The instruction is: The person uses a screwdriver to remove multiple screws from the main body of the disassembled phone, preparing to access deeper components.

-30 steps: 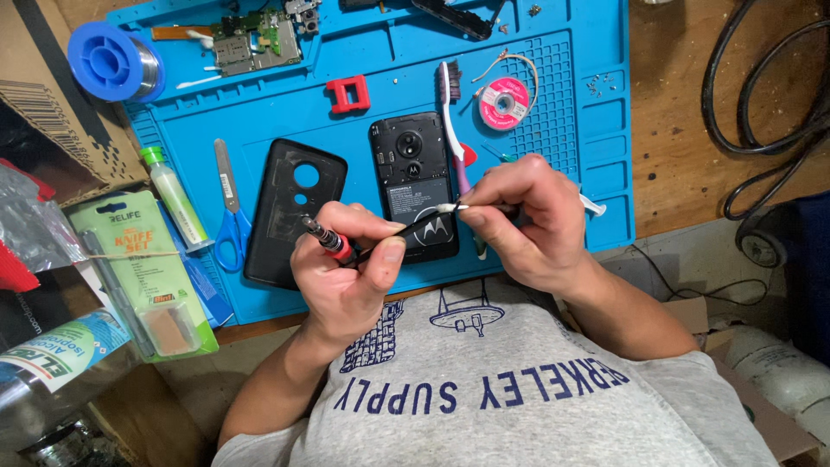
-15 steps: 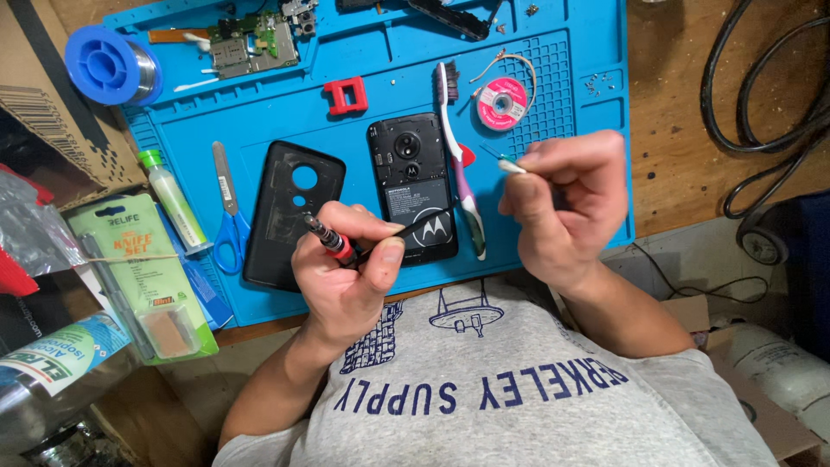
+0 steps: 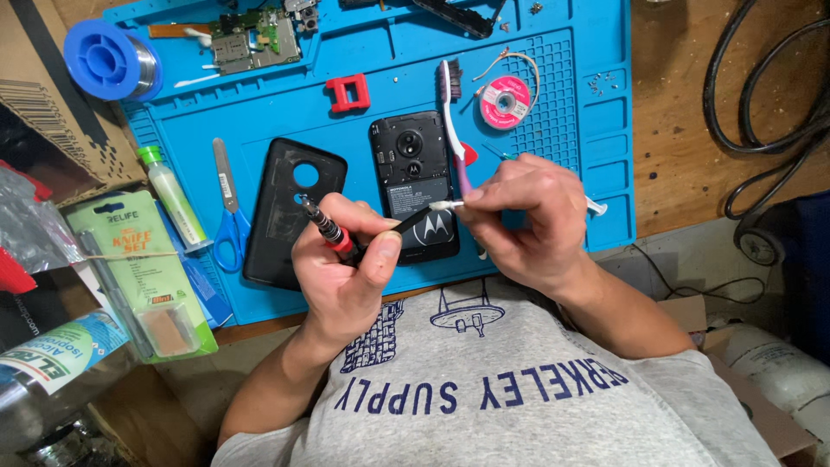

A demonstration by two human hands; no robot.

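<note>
A person's two hands work over a blue mat (image 3: 588, 173) that covers most of a wooden bench. The left hand (image 3: 346, 268) is closed around a red-and-black screwdriver (image 3: 328, 229), gripped like a pen with its tip tilted toward 11 o'clock, so it seems parked in the fist, ready, while the fingers do other work. The same hand's thumb and forefinger also appear to steady a thin dark tool (image 3: 411, 220) that runs toward 2 o'clock. The right hand (image 3: 523, 220) pinches a cotton swab (image 3: 445, 206), its white tip meeting the dark tool's end; the two hands come together just above the phone (image 3: 415, 186), probably so the swab can be wiped or loaded close to it. The phone lies opened, back side up, at the middle of the mat, partly under both hands. Its removed back cover (image 3: 290, 207) lies just beside it at 9 o'clock, out of the way yet near. A toothbrush (image 3: 454, 121) lies along the phone's edge at 3 o'clock, bristles toward 12. Blue scissors (image 3: 229, 216) and a green-capped tube (image 3: 173, 195) sit farther toward 9 o'clock. At 12 o'clock is a small red block (image 3: 348, 92); at 1 o'clock a pink spool (image 3: 504, 102); at 11 o'clock a circuit board (image 3: 255, 43) and a blue solder reel (image 3: 111, 60).
</note>
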